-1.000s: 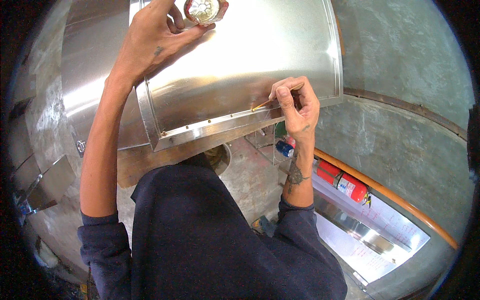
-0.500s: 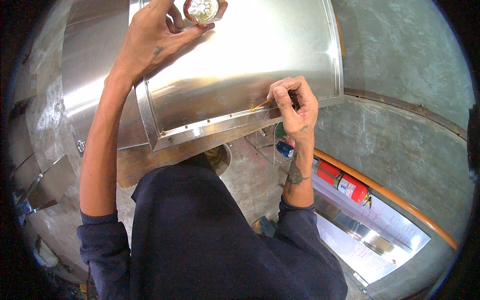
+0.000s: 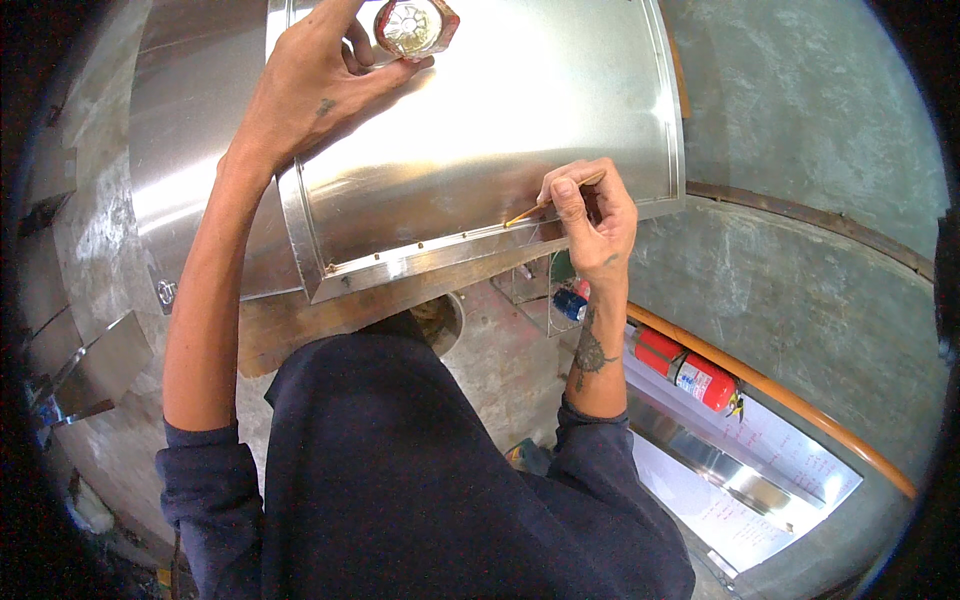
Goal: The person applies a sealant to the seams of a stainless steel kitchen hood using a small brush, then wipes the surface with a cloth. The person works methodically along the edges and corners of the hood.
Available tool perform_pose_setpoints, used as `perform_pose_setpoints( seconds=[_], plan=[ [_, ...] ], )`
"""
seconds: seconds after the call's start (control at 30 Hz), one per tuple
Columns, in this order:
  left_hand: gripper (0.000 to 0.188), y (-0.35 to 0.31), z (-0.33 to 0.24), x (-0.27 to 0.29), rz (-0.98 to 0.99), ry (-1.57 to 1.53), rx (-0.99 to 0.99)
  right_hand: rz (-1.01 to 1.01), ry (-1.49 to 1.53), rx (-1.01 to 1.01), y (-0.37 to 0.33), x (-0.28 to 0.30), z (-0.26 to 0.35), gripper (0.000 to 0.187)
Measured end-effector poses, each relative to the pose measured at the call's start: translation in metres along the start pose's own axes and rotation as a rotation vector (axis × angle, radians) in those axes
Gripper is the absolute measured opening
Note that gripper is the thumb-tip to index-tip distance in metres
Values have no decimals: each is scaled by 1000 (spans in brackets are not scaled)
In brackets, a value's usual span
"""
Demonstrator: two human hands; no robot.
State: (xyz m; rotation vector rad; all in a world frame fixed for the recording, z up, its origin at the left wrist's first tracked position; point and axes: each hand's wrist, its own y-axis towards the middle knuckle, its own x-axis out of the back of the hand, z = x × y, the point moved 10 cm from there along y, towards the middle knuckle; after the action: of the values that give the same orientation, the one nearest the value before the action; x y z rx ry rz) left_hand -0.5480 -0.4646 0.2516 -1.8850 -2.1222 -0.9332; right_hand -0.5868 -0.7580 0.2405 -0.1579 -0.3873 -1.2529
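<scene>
A curved shiny steel sheet panel [image 3: 480,130] lies on a wooden bench, its folded near edge [image 3: 440,255] dotted with small rivets. My right hand [image 3: 590,215] pinches a thin yellow-tipped stick [image 3: 530,212] whose tip touches the near edge seam. My left hand [image 3: 320,75] rests on the top of the panel. Its fingertips hold a small round glass jar [image 3: 412,25] with a reddish rim. My dark blue sleeves and body fill the lower part of the view.
A wooden plank [image 3: 330,320] shows under the panel's near edge. Below to the right lie a red fire extinguisher [image 3: 690,372], an orange pipe [image 3: 790,400] and white sheets. More steel sheets [image 3: 90,370] lean at left. A grey concrete wall [image 3: 800,150] stands at right.
My right hand has shifted slightly right along the seam, and the stick's tip has moved with it. My left hand and the jar stay in place.
</scene>
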Motion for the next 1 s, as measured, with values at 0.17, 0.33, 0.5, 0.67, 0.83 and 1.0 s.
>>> perform_pose_setpoints(
  seconds=[0.17,0.33,0.5,0.67,0.83,1.0],
  plan=[
    [61,-1,2,0,-9,-9,-4,2,-22,1,0,-2,4,24],
    [62,-1,2,0,-15,-7,-8,4,-76,-4,0,-1,0,25],
    [62,-1,2,0,-7,-3,-15,2,-50,6,0,-2,2,24],
    [62,-1,2,0,-12,11,-21,0,-49,14,0,-2,4,24],
    [62,-2,4,1,-6,17,-1,25,-51,-15,1,-5,4,23],
    [62,-2,4,0,5,-10,20,-92,67,50,2,8,7,19]
  ],
)
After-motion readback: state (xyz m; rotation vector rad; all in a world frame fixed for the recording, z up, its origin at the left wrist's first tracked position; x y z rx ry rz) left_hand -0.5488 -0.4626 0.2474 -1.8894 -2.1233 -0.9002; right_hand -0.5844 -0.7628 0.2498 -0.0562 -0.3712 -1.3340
